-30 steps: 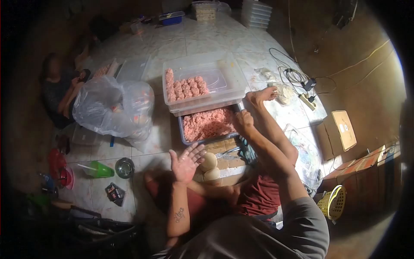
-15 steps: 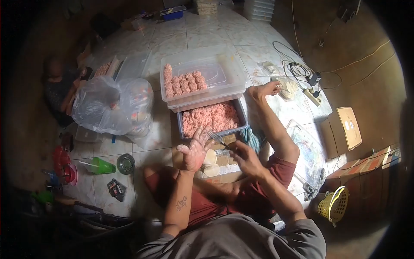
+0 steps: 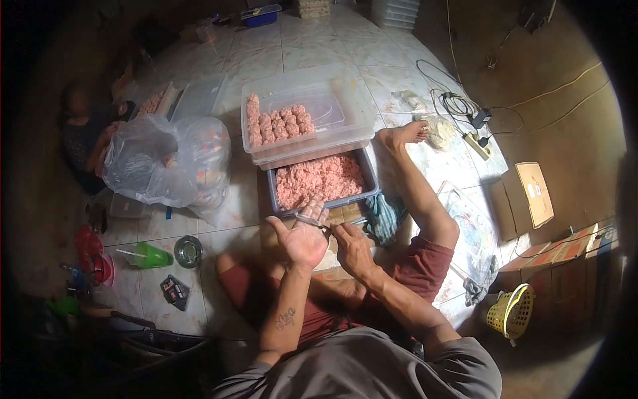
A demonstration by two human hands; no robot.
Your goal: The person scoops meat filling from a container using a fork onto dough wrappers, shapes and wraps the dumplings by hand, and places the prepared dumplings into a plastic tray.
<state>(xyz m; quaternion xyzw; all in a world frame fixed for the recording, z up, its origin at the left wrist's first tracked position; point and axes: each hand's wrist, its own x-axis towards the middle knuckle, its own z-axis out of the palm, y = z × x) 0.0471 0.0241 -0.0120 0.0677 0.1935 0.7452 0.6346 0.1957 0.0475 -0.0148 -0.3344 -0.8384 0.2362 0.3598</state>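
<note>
My left hand (image 3: 304,241) is palm up with its fingers stretched out, and pale residue coats the fingers. Gripped in my right hand (image 3: 354,251) is a fork (image 3: 310,221), its head lying across the left fingers. Just beyond them a dark tray (image 3: 372,194) holds pink ground meat (image 3: 319,183). Behind it, stacked clear plastic boxes (image 3: 359,123) carry several shaped rolls of meat (image 3: 287,125) on the left side of the top one. My forearms and hands partly cover the cardboard (image 3: 335,272) in front of me.
A blue cloth (image 3: 383,223) lies right of the tray, near my bent leg. Left are a plastic bag (image 3: 149,159), a green cup (image 3: 156,255) and a glass ashtray (image 3: 189,251). Another person (image 3: 83,136) sits far left. Cables (image 3: 458,106) and a yellow basket (image 3: 510,312) are right.
My right hand has brought the fork down and left onto my left hand. The left hand has moved slightly right, palm turned up.
</note>
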